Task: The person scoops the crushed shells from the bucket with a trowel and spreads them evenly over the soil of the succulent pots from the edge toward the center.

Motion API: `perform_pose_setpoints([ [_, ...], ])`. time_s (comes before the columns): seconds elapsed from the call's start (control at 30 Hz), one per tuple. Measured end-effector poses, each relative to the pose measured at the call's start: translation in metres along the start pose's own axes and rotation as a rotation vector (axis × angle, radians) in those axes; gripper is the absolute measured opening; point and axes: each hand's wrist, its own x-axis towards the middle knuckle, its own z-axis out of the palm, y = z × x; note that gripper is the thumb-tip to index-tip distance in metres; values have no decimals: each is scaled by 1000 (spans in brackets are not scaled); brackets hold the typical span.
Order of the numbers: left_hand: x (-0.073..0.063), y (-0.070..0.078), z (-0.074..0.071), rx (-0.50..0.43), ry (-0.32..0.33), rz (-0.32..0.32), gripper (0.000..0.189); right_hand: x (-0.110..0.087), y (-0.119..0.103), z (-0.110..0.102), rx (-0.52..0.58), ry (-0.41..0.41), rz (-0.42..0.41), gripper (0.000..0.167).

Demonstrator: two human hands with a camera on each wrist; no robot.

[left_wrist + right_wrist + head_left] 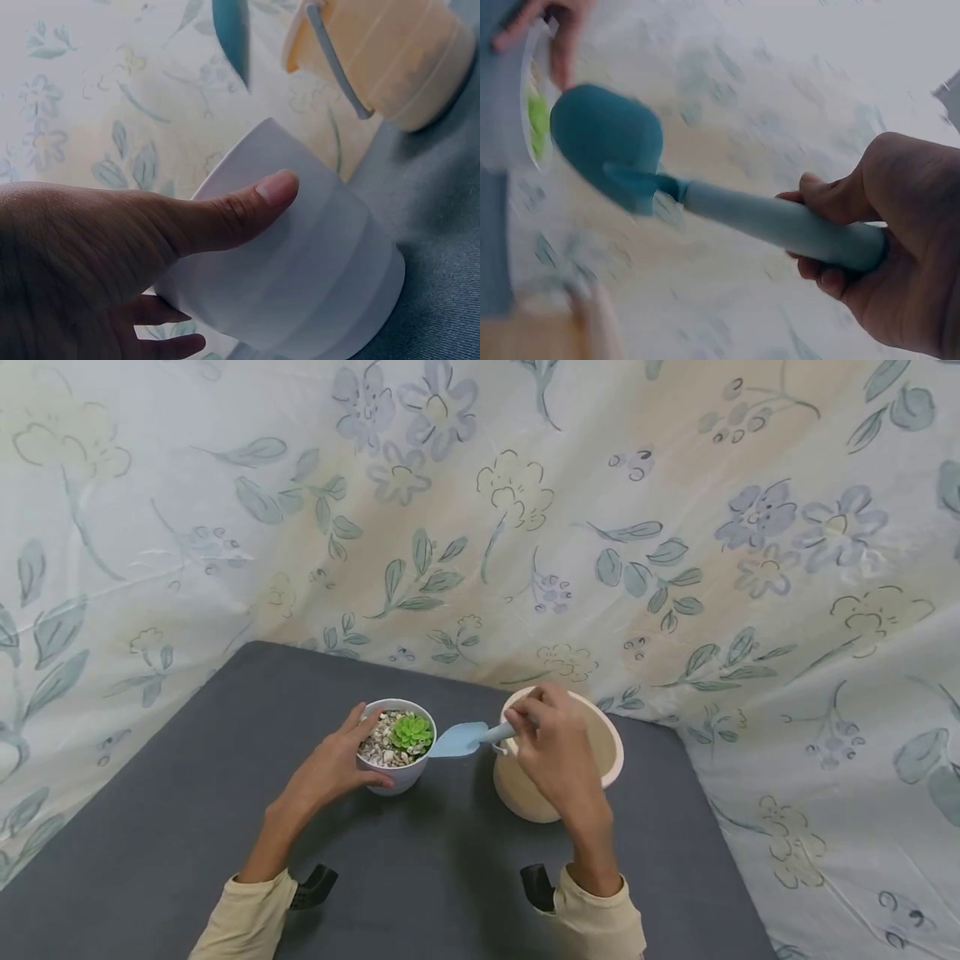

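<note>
A white plant pot (401,779) stands on the table, holding pebbles (379,742) and a small green succulent (412,732). My left hand (330,767) grips this pot from the left, its thumb (247,210) lying along the ribbed outer wall. In my right hand (553,745) is the handle of a light blue garden trowel (459,740), gripped between thumb and curled fingers. The blade points left, its tip right beside the pot's rim in the head view. Nothing shows on the blade in the right wrist view (600,139).
Below and behind the right hand stands a cream bucket (517,789) with a grey handle (334,60). Dark grey cloth (420,877) covers the table. A floral curtain (480,527) hangs directly behind the table's far edge.
</note>
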Motion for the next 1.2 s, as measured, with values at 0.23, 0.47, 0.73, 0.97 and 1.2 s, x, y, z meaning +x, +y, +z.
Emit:
perform_pose_setpoints([
  [0.23,1,-2,-4,-15,-10,5,115,-7,41,-49,-63,274,146,11],
  [0.47,5,-7,-7,-9,-18,13,117,-5,99,-27,-132,126,252,17],
  [0.73,4,-6,0,-32,-40,24,117,-19,130,12,21,-124,311,24],
  [0.97,4,-5,0,-26,-29,26,117,-22,134,14,128,-36,385,24],
  [1.2,5,-4,1,-28,-44,35,117,-29,140,22,-162,-148,335,24],
])
